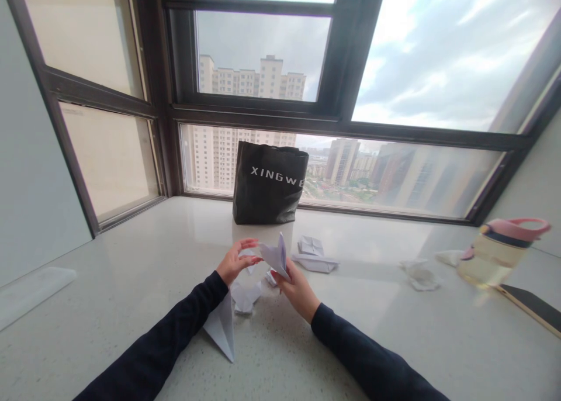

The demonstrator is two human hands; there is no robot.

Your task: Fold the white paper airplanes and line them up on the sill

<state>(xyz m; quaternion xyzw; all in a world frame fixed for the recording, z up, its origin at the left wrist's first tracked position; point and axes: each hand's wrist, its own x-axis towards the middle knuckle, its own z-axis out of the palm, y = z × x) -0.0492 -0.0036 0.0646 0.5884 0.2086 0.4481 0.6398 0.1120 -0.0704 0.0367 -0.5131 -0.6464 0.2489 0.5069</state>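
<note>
My right hand [298,287] is closed on a folded white paper piece [276,256], pinched at its lower end with a pointed flap standing up. My left hand [234,263] is just left of that piece, thumb and fingers apart; its fingertips come near the paper's left edge, and whether they touch it I cannot tell. Under my left wrist lies a long pointed paper fold [224,329], partly covered by the sleeve. Another folded paper [246,297] rests between my hands. Beyond my right hand are a boat-shaped paper fold [316,264] and a square paper fold [311,245].
A black bag [269,185] stands upright by the window. At right are a crumpled white paper [419,274], a bottle with a pink lid [495,255] and a dark flat object [532,304]. A whitish flat strip [37,293] lies far left on the pale counter [359,331].
</note>
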